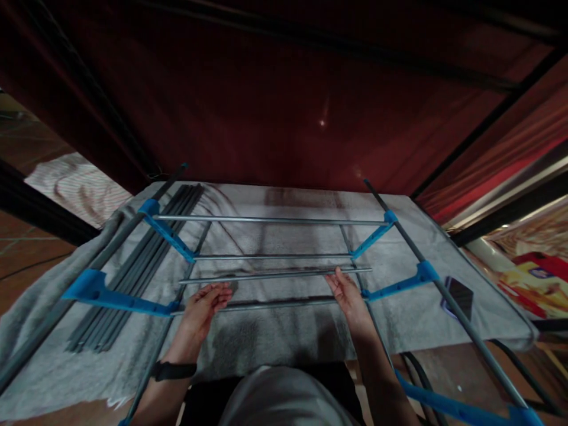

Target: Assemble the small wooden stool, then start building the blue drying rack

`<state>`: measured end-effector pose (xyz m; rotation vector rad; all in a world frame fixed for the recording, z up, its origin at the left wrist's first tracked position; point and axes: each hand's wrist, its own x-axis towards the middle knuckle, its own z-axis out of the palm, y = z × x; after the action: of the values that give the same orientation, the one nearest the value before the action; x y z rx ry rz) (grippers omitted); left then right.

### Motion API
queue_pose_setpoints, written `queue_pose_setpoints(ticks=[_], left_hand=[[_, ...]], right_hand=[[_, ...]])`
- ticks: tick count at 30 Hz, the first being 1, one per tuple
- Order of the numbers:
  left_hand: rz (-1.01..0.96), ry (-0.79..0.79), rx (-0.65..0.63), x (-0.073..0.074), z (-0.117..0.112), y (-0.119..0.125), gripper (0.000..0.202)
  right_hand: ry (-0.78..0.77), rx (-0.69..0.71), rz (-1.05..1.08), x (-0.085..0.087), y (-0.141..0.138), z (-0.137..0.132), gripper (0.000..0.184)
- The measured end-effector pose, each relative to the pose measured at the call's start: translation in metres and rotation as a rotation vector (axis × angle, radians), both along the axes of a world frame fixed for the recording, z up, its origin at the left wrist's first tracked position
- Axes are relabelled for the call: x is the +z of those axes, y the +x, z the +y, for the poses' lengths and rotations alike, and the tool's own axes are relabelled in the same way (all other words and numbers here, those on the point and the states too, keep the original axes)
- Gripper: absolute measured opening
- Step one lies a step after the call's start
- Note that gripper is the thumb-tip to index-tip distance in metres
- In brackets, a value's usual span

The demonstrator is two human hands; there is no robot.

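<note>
A loose thin metal rod (266,276) lies crosswise inside a rack frame of grey tubes and blue plastic brackets. My right hand (345,293) pinches this rod near its right end. Just below its left part is my left hand (206,303), fingers loosely curled, with a small gap showing between them and the rod. Behind it, two crossbars, a rear one (270,220) and a lower one (275,257), join the blue brackets. Another crossbar (275,305) runs nearer me, between the left front bracket (128,300) and the right front bracket (399,286).
A bundle of grey tubes (137,272) lies on the cloth-covered table (284,340) at the left, under the frame. A phone (459,297) rests by the right upright. Dark red fabric (266,118) hangs behind the table. Another blue bracket (457,407) sits low at the right.
</note>
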<state>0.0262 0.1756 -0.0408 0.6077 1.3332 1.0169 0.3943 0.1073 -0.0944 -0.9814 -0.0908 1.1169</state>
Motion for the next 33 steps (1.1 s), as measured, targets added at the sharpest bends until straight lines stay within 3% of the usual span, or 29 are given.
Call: queue_pose_setpoints(ticks=[2,5,9,12,19,23,27,33], left_hand=[[0.212,0.163,-0.020,-0.002,-0.005,0.005,0.019],[0.629,0.532,-0.050,-0.005,-0.018,0.015,0.021],[1.032,0.999,-0.245,-0.003,-0.033,0.031,0.021],[1.241,1.208,-0.344,-0.004,-0.032,0.041,0.026],[1.382,1.253,-0.687,-0.025,-0.017,0.046,0.037],[1.405,1.211,-0.682,-0.033,-0.017,0.043,0.038],[1.368,1.190,-0.678,-0.034,-0.017,0.045,0.035],[1.369,1.172,-0.640,-0.038,-0.014,0.046,0.031]], right_hand=[[0.022,0.001,-0.002,-0.001,0.001,-0.001,0.021],[0.047,0.011,-0.001,-0.003,0.002,-0.002,0.021],[0.045,0.035,-0.016,-0.003,0.003,0.000,0.022],[0.038,0.061,-0.031,-0.004,0.002,0.001,0.022],[0.078,0.096,-0.024,-0.003,0.002,-0.001,0.019],[0.126,0.173,-0.032,0.003,0.001,-0.002,0.015],[0.159,0.282,-0.087,0.008,-0.005,-0.001,0.023],[0.150,0.261,-0.118,0.009,-0.014,0.002,0.021]])
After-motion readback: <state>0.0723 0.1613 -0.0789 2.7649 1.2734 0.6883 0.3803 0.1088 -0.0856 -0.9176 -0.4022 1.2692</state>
